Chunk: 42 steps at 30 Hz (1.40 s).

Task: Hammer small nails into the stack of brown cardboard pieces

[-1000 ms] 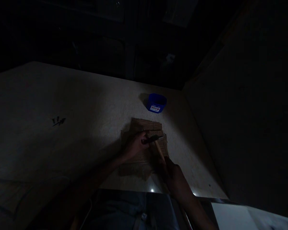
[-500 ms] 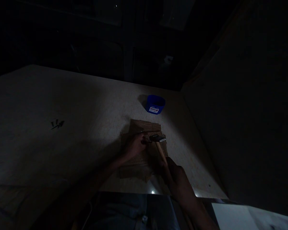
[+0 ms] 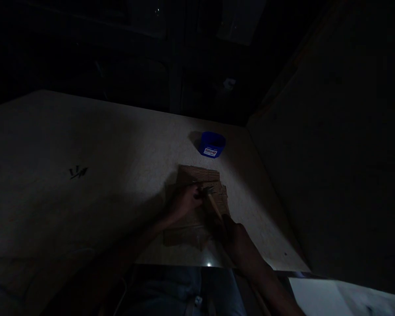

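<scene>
My right hand (image 3: 234, 239) is wrapped round the wooden handle of a hammer (image 3: 214, 205). The hammer's head is low over a stack of ragged cardboard pieces (image 3: 197, 172), close to the fingertips of my left hand (image 3: 184, 201). Those left fingers are pinched together above the cardboard; what they hold is too dark to make out. Whether the hammer head touches anything is not clear in the dim light.
Beyond the cardboard stands a blue plastic container (image 3: 212, 145) with a white label. Several dark screws or nails (image 3: 78, 172) lie to the left on the pale tabletop (image 3: 128, 145). A dark panel (image 3: 332, 166) rises along the right side.
The hammer head has come down and slightly left, towards my left fingertips. My right hand has shifted left with it. My left hand is nearly still.
</scene>
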{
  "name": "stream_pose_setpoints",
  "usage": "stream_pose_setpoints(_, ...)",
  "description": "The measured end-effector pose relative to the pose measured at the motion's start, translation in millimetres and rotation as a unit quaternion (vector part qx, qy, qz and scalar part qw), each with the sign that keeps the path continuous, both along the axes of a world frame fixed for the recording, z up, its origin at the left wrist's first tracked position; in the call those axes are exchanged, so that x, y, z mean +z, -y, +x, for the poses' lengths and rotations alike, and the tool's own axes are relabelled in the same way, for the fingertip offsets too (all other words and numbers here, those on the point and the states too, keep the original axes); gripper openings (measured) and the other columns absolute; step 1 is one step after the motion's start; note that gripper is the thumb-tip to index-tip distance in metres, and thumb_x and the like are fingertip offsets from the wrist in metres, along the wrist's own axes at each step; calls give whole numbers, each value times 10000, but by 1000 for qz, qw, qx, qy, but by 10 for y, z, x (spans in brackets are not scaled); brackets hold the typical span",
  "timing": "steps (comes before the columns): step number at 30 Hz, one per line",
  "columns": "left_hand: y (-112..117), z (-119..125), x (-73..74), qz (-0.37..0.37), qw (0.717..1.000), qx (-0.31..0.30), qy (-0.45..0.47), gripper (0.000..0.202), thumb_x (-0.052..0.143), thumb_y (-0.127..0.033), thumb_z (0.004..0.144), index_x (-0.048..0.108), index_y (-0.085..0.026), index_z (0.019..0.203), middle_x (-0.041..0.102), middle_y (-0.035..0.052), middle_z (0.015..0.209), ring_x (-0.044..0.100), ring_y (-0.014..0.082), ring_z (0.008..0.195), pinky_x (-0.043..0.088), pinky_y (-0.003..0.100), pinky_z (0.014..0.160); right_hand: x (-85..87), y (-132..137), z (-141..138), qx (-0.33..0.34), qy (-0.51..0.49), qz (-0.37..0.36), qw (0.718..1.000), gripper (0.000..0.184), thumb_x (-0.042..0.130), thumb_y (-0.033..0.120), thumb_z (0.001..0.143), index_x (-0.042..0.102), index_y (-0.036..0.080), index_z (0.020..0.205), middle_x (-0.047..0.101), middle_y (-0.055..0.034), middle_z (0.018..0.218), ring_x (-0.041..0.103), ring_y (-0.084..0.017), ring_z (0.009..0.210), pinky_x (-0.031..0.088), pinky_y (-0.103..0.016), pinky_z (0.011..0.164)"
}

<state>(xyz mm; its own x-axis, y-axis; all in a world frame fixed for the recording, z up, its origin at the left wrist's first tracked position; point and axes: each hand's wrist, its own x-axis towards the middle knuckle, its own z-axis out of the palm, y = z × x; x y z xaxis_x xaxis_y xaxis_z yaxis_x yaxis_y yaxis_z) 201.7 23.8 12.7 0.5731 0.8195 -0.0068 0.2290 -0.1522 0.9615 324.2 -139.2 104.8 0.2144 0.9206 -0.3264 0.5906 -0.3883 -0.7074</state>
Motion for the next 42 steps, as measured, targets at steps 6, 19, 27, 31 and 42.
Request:
stream_pose_setpoints(6,-26,-25,-32,14,1000,-11,-21,446,688,-29,707,706,-176,1127,782,68,1030,742,212,920,584,281,781,9,24,24,-16,-25,31,999,436,331,558,987,582,205,935,663,-50,663,616,-208,566,352,-292,519)
stream_pose_setpoints(19,3,-197,-61,43,998,-42,8,389,716,-209,807,682,-209,1195,771,37,1035,700,163,824,564,281,758,-501,-204,66,-186,-303,112,928,507,502,707,870,454,232,699,435,92,439,314,-58,246,207,-179,257)
stream_pose_setpoints(27,53,-204,-96,174,985,-1,-17,130,691,-210,853,769,-226,956,743,50,1110,679,205,1056,528,367,977,-606,-174,93,-207,-349,117,906,492,555,702,845,496,220,768,477,98,441,327,-54,238,238,-165,236)
stream_pose_setpoints(31,36,-141,-106,188,982,-6,-29,113,684,-184,860,780,-216,910,749,52,1073,689,197,1014,536,361,954,-644,-167,81,-192,-364,117,904,490,546,689,860,487,218,736,463,101,423,324,-53,226,218,-165,236)
stream_pose_setpoints(42,25,-145,-146,214,975,-27,-62,152,651,-196,885,786,-221,951,756,57,1051,682,200,1005,534,352,929,-628,-137,89,-168,-361,122,909,473,518,675,887,463,229,739,468,98,442,322,-56,230,201,-172,246)
